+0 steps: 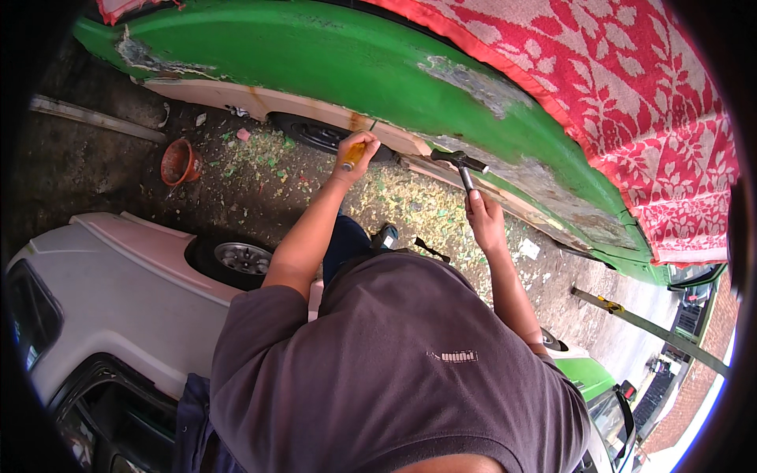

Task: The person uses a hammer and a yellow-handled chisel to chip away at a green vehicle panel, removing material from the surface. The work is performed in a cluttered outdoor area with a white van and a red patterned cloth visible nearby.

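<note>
1. One hammer (463, 164) is held up near the centre of the view, by the lower edge of a green car body (315, 63). Judging by the tools, the step in hand is knocking loose material off the worn panel. The next move seems to call for a steady left grip and a short, controlled swing.
2. The hammer's long axis, its handle, runs away from the person toward the car, leaning slightly left. The head lies crosswise at the far end: flat face to the right, narrower end to the left. Whether it touches the car, I cannot tell.
3. The right hand (485, 217) is wrapped around the handle. Well apart, the left hand (367, 150) is clasped around a yellow-handled tool (353, 156), butt toward the person; its working tip is unclear.
4. Just beyond the hands are a pale lower strip (213, 94) and a dark tyre (303, 131); pale and green flakes (410, 206) litter the ground.
5. Farther out: a terracotta pot (178, 162) to the left, a grey-and-pink vehicle (134, 292) at lower left, and a red leaf-patterned cloth (639, 102) at upper right.
</note>
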{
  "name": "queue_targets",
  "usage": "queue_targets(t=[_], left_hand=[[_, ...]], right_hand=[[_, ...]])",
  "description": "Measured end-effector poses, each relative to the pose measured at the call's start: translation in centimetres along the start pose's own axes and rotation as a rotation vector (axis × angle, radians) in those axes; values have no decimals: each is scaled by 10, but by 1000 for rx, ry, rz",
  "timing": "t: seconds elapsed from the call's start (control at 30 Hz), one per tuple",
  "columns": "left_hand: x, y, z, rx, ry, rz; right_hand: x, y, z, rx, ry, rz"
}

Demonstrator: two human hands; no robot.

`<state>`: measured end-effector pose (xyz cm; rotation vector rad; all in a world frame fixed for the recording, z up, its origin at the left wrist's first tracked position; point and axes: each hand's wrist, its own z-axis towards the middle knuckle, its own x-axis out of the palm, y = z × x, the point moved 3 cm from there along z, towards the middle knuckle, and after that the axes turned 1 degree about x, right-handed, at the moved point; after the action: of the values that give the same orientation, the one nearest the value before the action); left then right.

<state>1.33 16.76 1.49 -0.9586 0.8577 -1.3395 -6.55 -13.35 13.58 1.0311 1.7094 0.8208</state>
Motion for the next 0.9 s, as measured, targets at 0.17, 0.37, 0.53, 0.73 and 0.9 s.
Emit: queue_targets(t=[0.17, 0.37, 0.53, 0.73, 0.9], left_hand=[[8, -14, 3, 38, 106, 166], [16, -11, 6, 51, 162, 219], [22, -2, 8, 23, 97, 240], [22, -5, 7, 90, 115, 309], [24, -11, 4, 133, 129, 349]], right_hand=[[1, 11, -1, -64, -17, -125], [30, 51, -16, -522, 113, -431], [58, 59, -10, -624, 110, -684], [56, 48, -9, -664, 77, -714], [50, 41, -12, -833, -7, -419]])
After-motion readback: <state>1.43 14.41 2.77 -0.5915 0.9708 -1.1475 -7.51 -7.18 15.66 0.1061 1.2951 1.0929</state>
